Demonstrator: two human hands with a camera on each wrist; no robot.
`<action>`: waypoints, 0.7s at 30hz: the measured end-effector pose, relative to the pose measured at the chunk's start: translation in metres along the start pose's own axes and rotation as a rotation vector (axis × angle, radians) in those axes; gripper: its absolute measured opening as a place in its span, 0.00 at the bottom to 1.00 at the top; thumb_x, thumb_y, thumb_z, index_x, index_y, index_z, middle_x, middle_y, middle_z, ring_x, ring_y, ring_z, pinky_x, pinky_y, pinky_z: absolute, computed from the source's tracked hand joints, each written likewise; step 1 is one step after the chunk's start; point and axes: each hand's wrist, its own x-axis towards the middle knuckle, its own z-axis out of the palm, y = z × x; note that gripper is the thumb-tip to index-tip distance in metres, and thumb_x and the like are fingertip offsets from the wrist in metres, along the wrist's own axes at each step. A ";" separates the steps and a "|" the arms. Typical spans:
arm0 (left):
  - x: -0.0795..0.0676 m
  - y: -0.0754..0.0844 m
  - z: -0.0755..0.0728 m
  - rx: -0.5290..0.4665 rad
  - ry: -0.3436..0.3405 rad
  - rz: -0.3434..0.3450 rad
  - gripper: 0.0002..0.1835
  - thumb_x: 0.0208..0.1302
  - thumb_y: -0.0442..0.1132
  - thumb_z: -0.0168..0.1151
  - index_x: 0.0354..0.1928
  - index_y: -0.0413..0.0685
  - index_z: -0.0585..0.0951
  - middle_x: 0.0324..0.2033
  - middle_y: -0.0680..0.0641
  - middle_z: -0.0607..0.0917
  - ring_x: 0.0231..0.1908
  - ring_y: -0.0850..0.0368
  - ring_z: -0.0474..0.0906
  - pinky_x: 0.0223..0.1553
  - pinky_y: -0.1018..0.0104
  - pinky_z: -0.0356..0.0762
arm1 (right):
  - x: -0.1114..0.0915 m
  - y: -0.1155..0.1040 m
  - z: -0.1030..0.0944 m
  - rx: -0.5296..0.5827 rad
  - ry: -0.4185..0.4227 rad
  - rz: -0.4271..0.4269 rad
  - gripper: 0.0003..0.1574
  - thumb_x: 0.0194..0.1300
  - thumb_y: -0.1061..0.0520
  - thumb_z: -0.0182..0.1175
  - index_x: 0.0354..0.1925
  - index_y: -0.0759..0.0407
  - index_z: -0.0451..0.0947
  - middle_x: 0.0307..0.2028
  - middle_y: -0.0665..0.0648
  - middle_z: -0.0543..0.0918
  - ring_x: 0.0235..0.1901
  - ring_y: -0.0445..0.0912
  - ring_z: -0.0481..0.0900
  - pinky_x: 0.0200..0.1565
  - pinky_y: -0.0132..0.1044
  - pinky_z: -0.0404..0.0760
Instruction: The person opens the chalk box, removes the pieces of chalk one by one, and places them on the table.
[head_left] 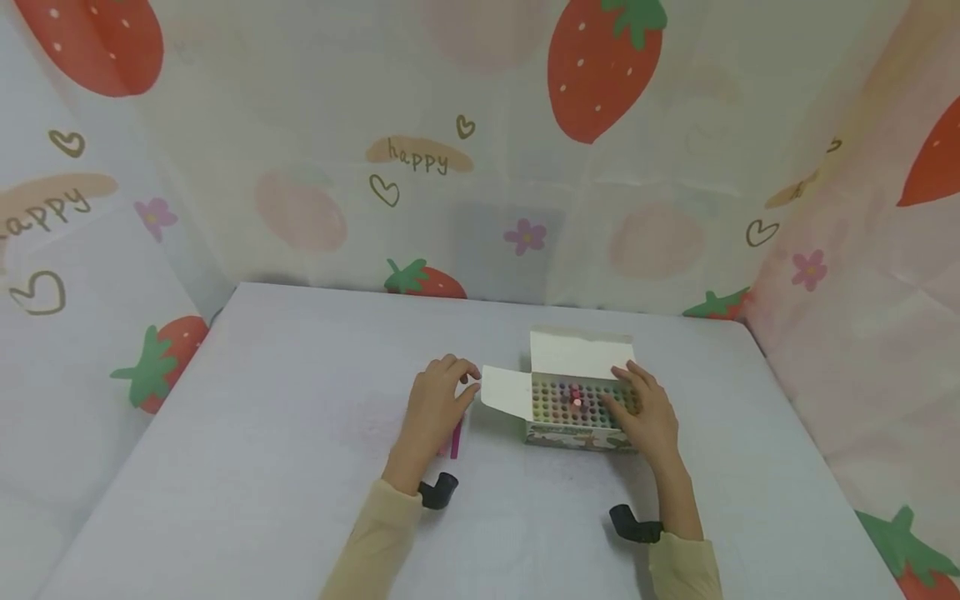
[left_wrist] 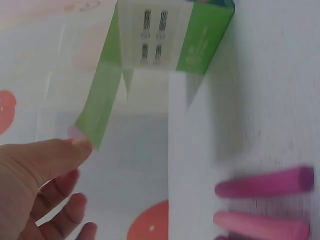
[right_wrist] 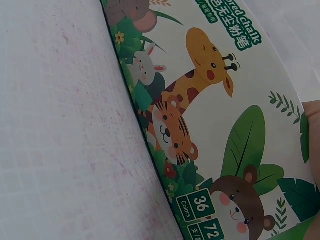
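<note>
A chalk box stands on the table with its lid raised at the back. Rows of coloured chalk sticks show their round ends inside. Out to the left sticks an end flap. My left hand pinches that flap's outer edge between thumb and finger; in the left wrist view the flap's green side shows. Spread over the box's right end is my right hand, its fingertips touching the box near the lid. The animal-printed box side fills much of the right wrist view.
A magenta chalk stick and a pink chalk stick lie on the white table beside my left wrist. Strawberry-printed cloth hangs behind the table and along both sides.
</note>
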 end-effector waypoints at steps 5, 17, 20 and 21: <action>0.005 0.016 0.009 -0.059 0.069 0.070 0.09 0.52 0.28 0.65 0.29 0.51 0.78 0.26 0.53 0.76 0.29 0.58 0.70 0.31 0.66 0.69 | -0.002 0.000 0.000 0.000 -0.003 0.009 0.30 0.60 0.49 0.61 0.60 0.54 0.69 0.66 0.61 0.62 0.62 0.63 0.60 0.55 0.65 0.60; 0.007 0.055 0.028 -0.144 -0.041 0.166 0.17 0.48 0.16 0.56 0.29 0.48 0.75 0.26 0.50 0.76 0.28 0.58 0.67 0.31 0.68 0.68 | -0.002 -0.002 -0.002 -0.006 -0.022 0.001 0.30 0.62 0.47 0.60 0.60 0.55 0.68 0.66 0.61 0.62 0.62 0.63 0.61 0.54 0.64 0.61; 0.006 0.065 0.031 -0.125 -0.059 0.185 0.16 0.50 0.18 0.57 0.29 0.48 0.75 0.27 0.51 0.79 0.28 0.58 0.69 0.32 0.68 0.70 | -0.001 -0.002 -0.001 0.000 -0.006 -0.010 0.30 0.62 0.47 0.59 0.60 0.55 0.69 0.66 0.61 0.62 0.61 0.64 0.61 0.53 0.65 0.61; 0.007 0.068 0.033 -0.106 -0.057 0.197 0.15 0.51 0.18 0.57 0.29 0.49 0.76 0.27 0.51 0.80 0.28 0.58 0.71 0.32 0.67 0.71 | -0.001 -0.003 -0.001 0.002 0.006 -0.018 0.30 0.62 0.47 0.59 0.60 0.55 0.69 0.66 0.61 0.63 0.61 0.64 0.62 0.53 0.65 0.61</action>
